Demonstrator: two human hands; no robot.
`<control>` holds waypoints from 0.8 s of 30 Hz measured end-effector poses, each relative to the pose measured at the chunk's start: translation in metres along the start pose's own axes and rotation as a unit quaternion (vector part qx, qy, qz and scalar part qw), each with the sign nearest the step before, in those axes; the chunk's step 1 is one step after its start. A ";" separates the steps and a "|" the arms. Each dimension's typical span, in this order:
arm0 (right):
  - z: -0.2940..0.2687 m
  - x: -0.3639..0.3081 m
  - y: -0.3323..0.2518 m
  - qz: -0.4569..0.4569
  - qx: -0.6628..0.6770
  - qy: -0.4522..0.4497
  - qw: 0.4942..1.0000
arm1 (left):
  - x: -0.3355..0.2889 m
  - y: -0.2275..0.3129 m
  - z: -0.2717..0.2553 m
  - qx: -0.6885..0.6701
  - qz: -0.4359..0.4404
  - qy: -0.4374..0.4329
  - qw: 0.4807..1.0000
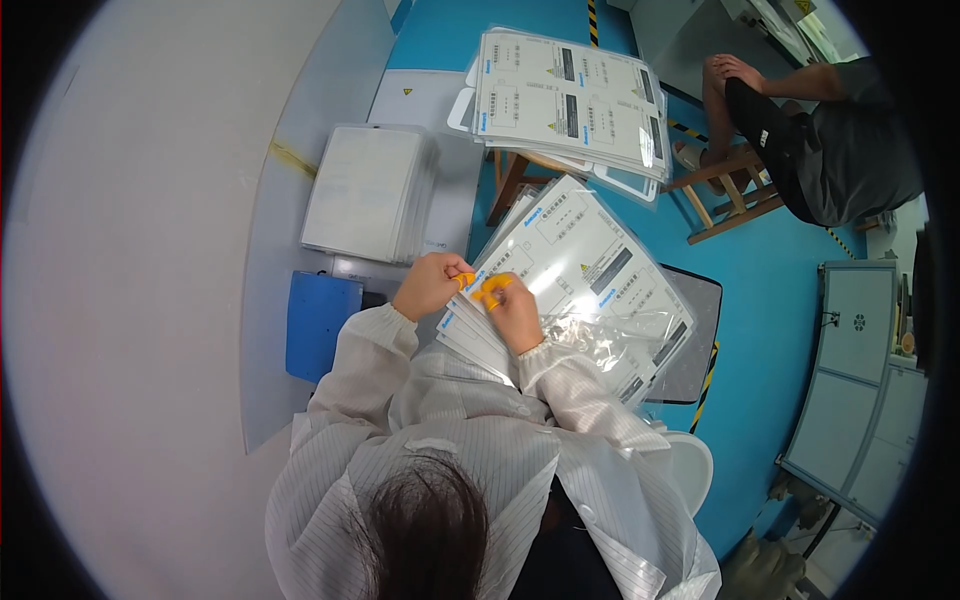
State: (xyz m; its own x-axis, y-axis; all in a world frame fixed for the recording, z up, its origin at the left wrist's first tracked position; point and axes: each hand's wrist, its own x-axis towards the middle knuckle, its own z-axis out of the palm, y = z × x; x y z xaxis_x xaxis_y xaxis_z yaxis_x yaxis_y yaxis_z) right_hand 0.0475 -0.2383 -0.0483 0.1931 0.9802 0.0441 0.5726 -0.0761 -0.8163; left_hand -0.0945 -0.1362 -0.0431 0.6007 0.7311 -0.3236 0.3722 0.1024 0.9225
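Observation:
A stack of white printed sheets (570,250) lies slanted in front of me, its lower sheets fanned out at the left. My left hand (428,287) is closed at the stack's left edge, thumb and fingers pinching the top printed sheet there. Just right of it, my right hand (514,312) is curled over the same sheet, fingertips pressed together; what they grip is too small to make out. Yellow finger covers (494,287) sit on fingers of both hands. Crumpled clear film (600,338) lies on the sheet beside my right wrist.
Ahead, a second stack of printed sheets (570,100) rests on a wooden stool (508,190). At left are a pile of whitish sheets (362,190) and a blue box (322,325). A dark-edged grey panel (700,340) stands at right. A seated person (830,140) is at far right.

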 end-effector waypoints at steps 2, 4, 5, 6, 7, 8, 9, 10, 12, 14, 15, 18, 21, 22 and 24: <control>-0.004 0.005 0.010 0.092 0.058 0.121 0.987 | -0.001 0.000 0.000 -0.008 -0.002 -0.001 1.000; -0.008 0.007 0.009 0.081 0.080 0.137 0.984 | -0.002 -0.001 0.000 -0.038 -0.015 0.011 0.999; -0.009 0.005 0.005 0.048 0.062 0.086 0.993 | -0.001 -0.003 0.000 -0.038 -0.015 0.010 0.999; -0.011 0.004 -0.003 0.015 0.043 0.035 0.998 | 0.000 -0.005 0.000 -0.031 -0.009 0.013 0.999; -0.008 0.000 -0.009 0.006 0.031 -0.012 0.999 | 0.000 -0.007 0.000 -0.024 -0.003 0.016 1.000; -0.002 -0.003 -0.008 0.006 0.031 -0.011 0.999 | 0.000 -0.007 0.000 -0.024 -0.002 0.016 1.000; 0.005 -0.005 -0.005 -0.010 -0.004 -0.023 1.000 | 0.000 -0.006 0.000 -0.018 -0.010 0.007 1.000; 0.008 -0.006 -0.002 -0.025 -0.038 -0.035 0.998 | 0.000 -0.004 -0.001 -0.011 -0.017 -0.002 1.000; 0.007 -0.005 0.006 -0.016 -0.025 -0.053 0.998 | -0.006 0.003 -0.004 -0.046 -0.008 -0.035 0.998; 0.005 -0.004 0.010 -0.033 0.019 -0.054 0.998 | -0.013 0.008 -0.008 -0.081 0.001 -0.069 0.994; 0.002 -0.004 0.008 -0.033 0.018 -0.053 0.998 | -0.017 0.009 -0.010 -0.081 0.019 -0.076 0.994; -0.011 -0.004 0.005 -0.015 0.110 -0.053 0.992 | -0.021 0.012 -0.011 -0.118 -0.003 -0.073 0.990; -0.036 0.000 0.014 0.019 0.436 0.061 0.897 | -0.020 0.007 -0.015 -0.153 -0.042 -0.068 0.985; -0.049 0.003 0.018 0.011 0.425 0.070 0.903 | -0.018 0.004 -0.016 -0.152 -0.039 -0.076 0.985; -0.061 0.005 0.006 0.044 0.494 0.109 0.862 | -0.016 0.002 -0.012 -0.131 -0.037 -0.082 0.987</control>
State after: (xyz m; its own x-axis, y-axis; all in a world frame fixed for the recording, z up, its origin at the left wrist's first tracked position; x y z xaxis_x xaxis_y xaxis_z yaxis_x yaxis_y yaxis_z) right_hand 0.1009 -0.2451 -0.0181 0.4073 0.9130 -0.0232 -0.3886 0.1503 -0.9091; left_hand -0.1118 -0.1398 -0.0340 0.6927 0.5984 -0.4025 0.2366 0.3387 0.9107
